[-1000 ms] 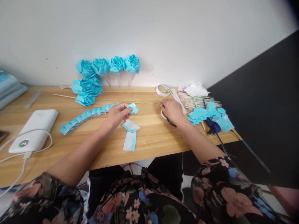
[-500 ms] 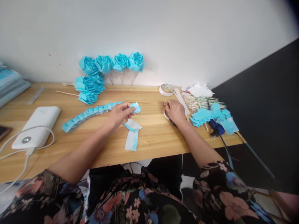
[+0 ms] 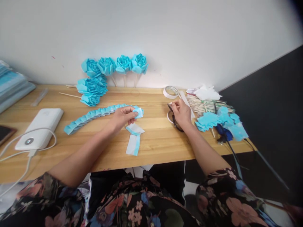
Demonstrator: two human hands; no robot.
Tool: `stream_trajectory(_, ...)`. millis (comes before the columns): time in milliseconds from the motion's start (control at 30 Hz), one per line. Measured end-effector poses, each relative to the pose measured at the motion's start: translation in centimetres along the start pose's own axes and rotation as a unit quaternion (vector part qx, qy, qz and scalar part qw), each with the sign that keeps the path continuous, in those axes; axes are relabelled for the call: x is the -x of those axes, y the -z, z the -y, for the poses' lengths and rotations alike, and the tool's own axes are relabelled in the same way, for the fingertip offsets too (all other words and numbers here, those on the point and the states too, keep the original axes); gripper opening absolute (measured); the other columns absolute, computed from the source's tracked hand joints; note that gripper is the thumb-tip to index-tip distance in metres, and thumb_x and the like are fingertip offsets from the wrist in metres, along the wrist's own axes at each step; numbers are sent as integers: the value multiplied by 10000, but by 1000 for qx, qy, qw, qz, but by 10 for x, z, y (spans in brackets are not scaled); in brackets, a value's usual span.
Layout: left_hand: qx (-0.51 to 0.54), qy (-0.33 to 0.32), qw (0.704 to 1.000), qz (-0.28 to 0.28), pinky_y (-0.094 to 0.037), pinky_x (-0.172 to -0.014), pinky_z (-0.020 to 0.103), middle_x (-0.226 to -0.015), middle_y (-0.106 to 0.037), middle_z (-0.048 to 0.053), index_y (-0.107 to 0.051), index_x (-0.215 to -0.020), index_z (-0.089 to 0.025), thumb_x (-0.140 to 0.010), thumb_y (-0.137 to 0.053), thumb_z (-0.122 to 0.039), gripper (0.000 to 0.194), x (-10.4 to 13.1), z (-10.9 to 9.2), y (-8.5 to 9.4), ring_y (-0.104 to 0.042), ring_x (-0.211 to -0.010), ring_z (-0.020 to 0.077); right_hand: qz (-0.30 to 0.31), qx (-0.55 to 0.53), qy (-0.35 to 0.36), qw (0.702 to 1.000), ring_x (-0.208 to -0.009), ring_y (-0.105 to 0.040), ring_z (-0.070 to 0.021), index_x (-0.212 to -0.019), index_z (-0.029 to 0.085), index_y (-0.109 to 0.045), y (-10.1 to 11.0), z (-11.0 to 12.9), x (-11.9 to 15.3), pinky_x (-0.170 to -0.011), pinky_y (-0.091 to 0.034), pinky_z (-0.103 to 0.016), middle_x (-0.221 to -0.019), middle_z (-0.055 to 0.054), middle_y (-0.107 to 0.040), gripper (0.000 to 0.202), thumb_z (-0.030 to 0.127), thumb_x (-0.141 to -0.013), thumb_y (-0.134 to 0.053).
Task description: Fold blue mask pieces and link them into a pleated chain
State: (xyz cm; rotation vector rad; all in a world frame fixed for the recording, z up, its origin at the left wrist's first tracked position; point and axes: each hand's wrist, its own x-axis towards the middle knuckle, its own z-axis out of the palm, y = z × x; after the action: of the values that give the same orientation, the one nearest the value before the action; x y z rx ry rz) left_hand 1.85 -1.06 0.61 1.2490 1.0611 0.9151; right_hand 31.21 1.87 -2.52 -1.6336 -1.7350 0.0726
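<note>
My left hand [image 3: 125, 117] pinches a small folded blue piece [image 3: 139, 112] above the middle of the table. Just below it, two white-and-blue strips [image 3: 133, 144] lie on the wood. A long pleated blue strip [image 3: 91, 116] curves away to the left, its right end behind my left hand. On the right, my right hand [image 3: 181, 112] has its fingers closed on dark-handled scissors [image 3: 176, 122], whose tip points left. A white ring, partly hidden, lies beneath the scissors.
Several blue paper flowers [image 3: 123, 64] on sticks stand or lie by the wall. A tape roll [image 3: 170, 92], bundled sticks [image 3: 201, 105] and blue pieces [image 3: 207, 121] are at right. A white power bank [image 3: 39, 129] with a cable and stacked blue sheets [image 3: 14, 86] are at left.
The folded blue piece has turned in my left hand and shows a flatter face. My right hand has lifted slightly with the scissors, whose dark handle shows more. The view has shifted a little.
</note>
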Motion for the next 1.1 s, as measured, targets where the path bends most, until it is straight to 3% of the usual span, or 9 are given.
stream_trajectory(67,-2,7,1000,8,-360,-475,201,-554,-579,-21,-582,-660,-153,-700,-699,-342,226,0,0,0,-489,-480,73,-35,-14,104,994,-768,-657,-216,-901,211,-640,5,19,2,-729,-482,-353,-854,-58,-728,159,328,-935,-538)
stream_trajectory(200,-10,13,999,32,-371,-480,197,-542,-571,-25,-577,-651,-153,-707,-670,-310,191,1,-1,0,-494,-483,70,-49,-69,338,937,-812,-654,-195,-972,241,-647,13,70,5,-772,-492,-362,-858,-27,-722,109,186,-933,-562)
stream_trajectory(333,-9,18,999,46,-378,-475,191,-523,-558,-35,-583,-653,-152,-728,-631,-266,144,1,-5,-1,-497,-474,68,-46,-74,438,895,-808,-637,-178,-1056,245,-631,6,101,8,-728,-500,-337,-890,-21,-720,193,126,-906,-611)
stream_trajectory(600,-13,38,997,59,-399,-478,184,-516,-556,-37,-572,-652,-153,-764,-608,-219,135,2,-9,-1,-508,-481,69,-95,-38,470,877,-789,-629,-161,-1060,264,-644,-16,92,18,-705,-508,-316,-827,1,-705,218,122,-895,-641)
stream_trajectory(867,-16,39,997,71,-392,-464,190,-500,-556,-34,-566,-661,-160,-797,-606,-220,154,0,-5,0,-504,-463,72,-10,-77,402,912,-809,-640,-200,-1030,355,-701,-20,87,18,-728,-516,-390,-840,-5,-719,207,201,-914,-626)
stream_trajectory(1100,-2,38,997,72,-376,-457,187,-490,-549,-37,-561,-657,-157,-804,-594,-199,157,1,-8,-1,-488,-449,67,8,-85,395,915,-806,-640,-201,-991,337,-725,-21,88,19,-720,-517,-393,-848,-14,-731,186,209,-922,-610)
